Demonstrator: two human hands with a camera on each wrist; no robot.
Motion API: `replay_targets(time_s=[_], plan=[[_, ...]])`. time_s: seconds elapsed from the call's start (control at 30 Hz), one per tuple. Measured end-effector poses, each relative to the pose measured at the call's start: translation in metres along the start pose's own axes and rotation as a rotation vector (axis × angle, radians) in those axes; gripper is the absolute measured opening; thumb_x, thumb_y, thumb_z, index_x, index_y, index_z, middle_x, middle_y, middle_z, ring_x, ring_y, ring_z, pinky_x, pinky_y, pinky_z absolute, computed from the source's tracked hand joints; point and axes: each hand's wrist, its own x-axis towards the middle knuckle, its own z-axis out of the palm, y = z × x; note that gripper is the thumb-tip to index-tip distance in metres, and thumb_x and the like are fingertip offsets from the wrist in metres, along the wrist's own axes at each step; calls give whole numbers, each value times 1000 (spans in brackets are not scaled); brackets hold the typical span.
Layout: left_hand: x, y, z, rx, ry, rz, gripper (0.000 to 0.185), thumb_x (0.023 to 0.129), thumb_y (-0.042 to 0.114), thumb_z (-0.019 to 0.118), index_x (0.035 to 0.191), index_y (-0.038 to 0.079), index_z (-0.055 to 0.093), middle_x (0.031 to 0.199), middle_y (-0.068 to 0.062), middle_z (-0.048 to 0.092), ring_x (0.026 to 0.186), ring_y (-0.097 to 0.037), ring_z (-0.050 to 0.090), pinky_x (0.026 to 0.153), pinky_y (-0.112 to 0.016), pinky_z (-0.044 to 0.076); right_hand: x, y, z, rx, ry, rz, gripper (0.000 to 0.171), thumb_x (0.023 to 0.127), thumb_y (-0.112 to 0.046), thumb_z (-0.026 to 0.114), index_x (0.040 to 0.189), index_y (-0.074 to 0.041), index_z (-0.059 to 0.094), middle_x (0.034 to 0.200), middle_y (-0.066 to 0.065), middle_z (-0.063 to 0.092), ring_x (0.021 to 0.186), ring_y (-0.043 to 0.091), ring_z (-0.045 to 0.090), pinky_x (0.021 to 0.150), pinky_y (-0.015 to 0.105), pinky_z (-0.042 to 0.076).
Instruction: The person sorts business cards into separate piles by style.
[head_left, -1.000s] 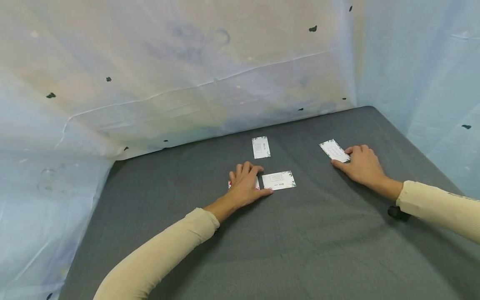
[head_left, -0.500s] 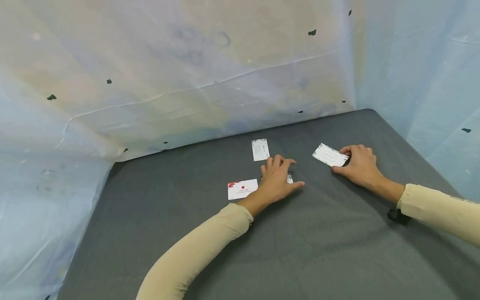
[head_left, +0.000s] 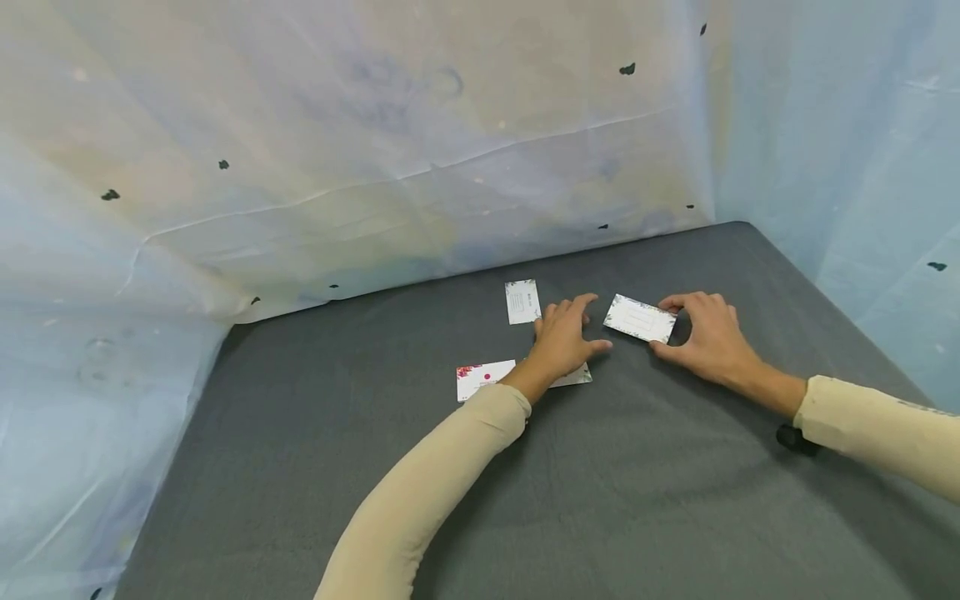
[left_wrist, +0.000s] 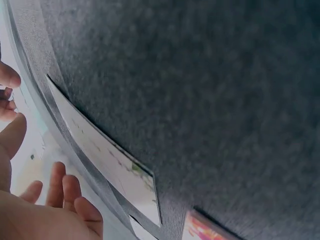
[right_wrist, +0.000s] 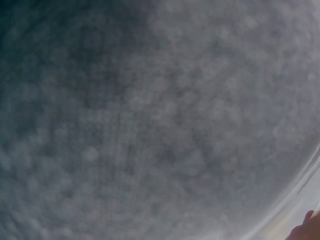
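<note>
My right hand [head_left: 708, 337] holds a white card [head_left: 637, 318] with a leafy border by its right end, between thumb and fingers. Left of it, my left hand [head_left: 562, 340] reaches over the table with fingers spread and nothing in its grasp. Beneath its wrist lies a second leaf-bordered card [head_left: 576, 375], partly covered by the hand. A card with red flowers [head_left: 480, 379] lies left of that one, its right end touching the forearm's outline. In the left wrist view, the leaf-bordered card [left_wrist: 110, 160] lies beside the left hand [left_wrist: 50, 215].
A further white card [head_left: 522, 302] lies turned lengthwise near the back of the grey cloth-covered table [head_left: 337, 467]. Printed fabric walls [head_left: 412, 125] rise behind the table and at both sides. The right wrist view shows mostly blurred grey cloth [right_wrist: 150, 125].
My left hand has moved right from the red-flowered card, uncovering it, and past the leaf-bordered card. My right hand has drawn its card leftward, toward the left hand.
</note>
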Motion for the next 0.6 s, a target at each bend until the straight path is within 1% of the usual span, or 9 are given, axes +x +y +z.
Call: replay_targets(time_s=[0.1,0.23,0.33,0.43,0.6], plan=[[3,-2,-1,-39,-17,47,81,85,43,76,153,27,36,116,7,64,112,-16,54,100,-43,37,-2,-1,2,21,-2,-30,55,76,-24,83,122,-3,62,118,20,61,105,38,48,85,54,29],[7,-4,-2,-86,-47,89,82,83,38,78,153,25,37,114,7,67,100,-12,59,100,-42,38,-4,-2,4,52,-7,-72,56,76,-22,83,124,-3,60,118,18,59,101,33,47,84,51,29],[7,-5,-2,-100,-61,94,83,82,37,80,152,24,38,107,7,65,90,-9,56,96,-39,38,-5,-2,6,64,-12,-103,59,75,-21,84,125,-4,59,118,17,59,100,31,47,85,50,29],[7,-7,-2,-102,-57,97,81,80,37,82,150,24,42,101,7,60,88,-8,53,93,-37,38,-4,-3,7,77,-10,-132,59,75,-19,84,126,-4,58,118,16,59,100,30,47,85,49,29],[8,-9,-3,-90,-52,152,75,79,38,83,144,22,50,98,6,57,81,-9,50,76,-27,40,-4,-5,6,106,-8,-170,60,75,-16,85,127,-4,58,119,16,59,99,29,46,86,50,30]])
